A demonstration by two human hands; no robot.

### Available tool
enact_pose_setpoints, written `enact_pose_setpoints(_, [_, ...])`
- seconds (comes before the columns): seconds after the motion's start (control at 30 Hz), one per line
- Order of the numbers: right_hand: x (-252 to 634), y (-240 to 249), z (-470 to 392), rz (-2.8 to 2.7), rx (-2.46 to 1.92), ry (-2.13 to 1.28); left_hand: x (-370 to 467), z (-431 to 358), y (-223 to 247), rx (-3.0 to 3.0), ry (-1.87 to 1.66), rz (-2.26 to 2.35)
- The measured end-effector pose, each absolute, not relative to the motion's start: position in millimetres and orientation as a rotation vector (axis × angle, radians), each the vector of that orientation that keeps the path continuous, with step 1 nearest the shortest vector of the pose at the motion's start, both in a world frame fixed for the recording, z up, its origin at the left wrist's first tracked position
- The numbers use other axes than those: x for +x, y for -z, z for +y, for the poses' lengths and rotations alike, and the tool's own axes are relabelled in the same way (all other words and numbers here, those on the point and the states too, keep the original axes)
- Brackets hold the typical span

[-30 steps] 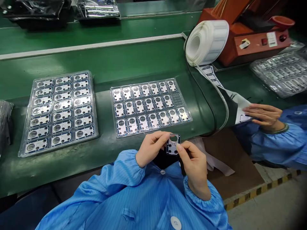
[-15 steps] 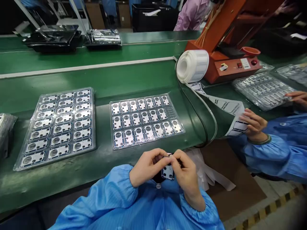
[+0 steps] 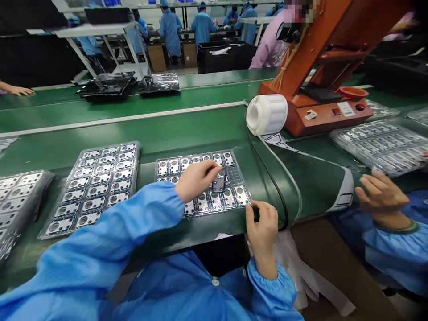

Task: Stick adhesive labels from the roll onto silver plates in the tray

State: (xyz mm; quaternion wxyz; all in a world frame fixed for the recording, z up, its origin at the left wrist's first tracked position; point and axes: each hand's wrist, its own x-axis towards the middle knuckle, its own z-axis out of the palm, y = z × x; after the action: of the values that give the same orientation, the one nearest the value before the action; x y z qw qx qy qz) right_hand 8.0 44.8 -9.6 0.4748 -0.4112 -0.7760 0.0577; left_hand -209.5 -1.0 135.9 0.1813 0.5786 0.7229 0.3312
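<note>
At the tray (image 3: 237, 175), left hand (image 3: 195, 179) pinches plate (image 3: 219, 183); right hand (image 3: 264, 223), grip unclear; label (image 3: 346, 109) unreadable

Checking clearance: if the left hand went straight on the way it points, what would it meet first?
Likely the bare spot on the rectangular clear plastic tray, beyond the small grey rectangular plate the left hand holds; its height above the tray is unclear.

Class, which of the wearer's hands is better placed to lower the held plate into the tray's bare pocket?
Probably the left hand: it holds the small plate over the tray, close to the bare pocket. The right hand is at the tray's near right corner, no plate visible.
</note>
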Motion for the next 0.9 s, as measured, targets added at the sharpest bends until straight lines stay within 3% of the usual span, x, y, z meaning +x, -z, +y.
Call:
enact_pose_setpoints(0.17, [5.9,22.9,47.9,-1.934,-1.033,0.072,-199.0,82.3,-84.2,1.684,-0.641,2.226])
enact_pose_setpoints(0.33, [7.4,20.6,48.0,-1.942,-1.048,0.079,-193.4,92.0,-67.9,1.727,-0.657,2.263])
enact_pose_setpoints(0.5, [10.7,18.9,46.0,-1.967,-1.075,0.04,-228.1,14.2,-101.6,1.863,-0.696,2.203])
enact_pose_setpoints(0.63, [23.1,12.0,48.5,-2.069,-1.087,-0.067,-246.8,-94.8,-116.7,1.529,-0.809,2.313])
enact_pose_setpoints(0.77, [32.4,0.8,74.8,-2.194,-1.184,-0.241,-227.1,-168.7,-97.9,0.978,-0.839,2.503])
enact_pose_setpoints(0.9, [30.0,4.1,107.0,-2.432,-1.242,-0.551,-208.4,-174.9,-75.3,0.705,-0.915,2.465])
